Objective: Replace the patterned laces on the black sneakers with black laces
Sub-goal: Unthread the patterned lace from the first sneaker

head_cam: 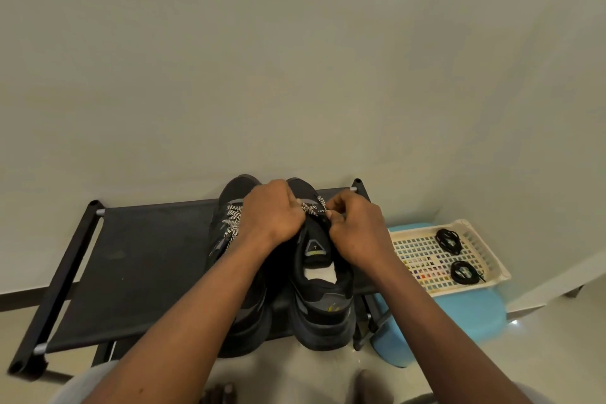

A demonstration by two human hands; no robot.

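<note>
Head view. Two black sneakers are set side by side, toes toward the wall (295, 59), on the black fabric top of a shoe rack (147, 256). The left sneaker (237, 188) is largely covered by the left forearm; its black-and-white laces (233, 220) are seen threaded through the eyelets. The right sneaker (323, 305) is shown with its collar open and its pale insole exposed.

The left hand (273, 210) is held over the forefoot of the right sneaker, with its fingers curled down around the patterned lace (311, 207), which emerges just beside the knuckles. The right hand (355, 226) is placed at the upper eyelets on the sneaker's right side, and the same lace is pinched narrowly between its thumb and fingers (331, 215). The two hands are nearly touching.

A tongue label (314, 248) is seen below the hands: a triangular emblem above a yellow-green band. Its writing is too small to be read. A yellow mark (333, 307) is carried on the heel, and no brand can be made out from it.

To the right of the rack, a cream perforated basket (485, 252) is rested on a light blue stool (472, 315). Two coiled bundles of black laces are held in it, one nearer the wall (447, 239) and one nearer the viewer (463, 271), apart from each other. A multicoloured pattern is visible through the basket floor. The stool and rack are stood on a pale floor (541, 354).
</note>
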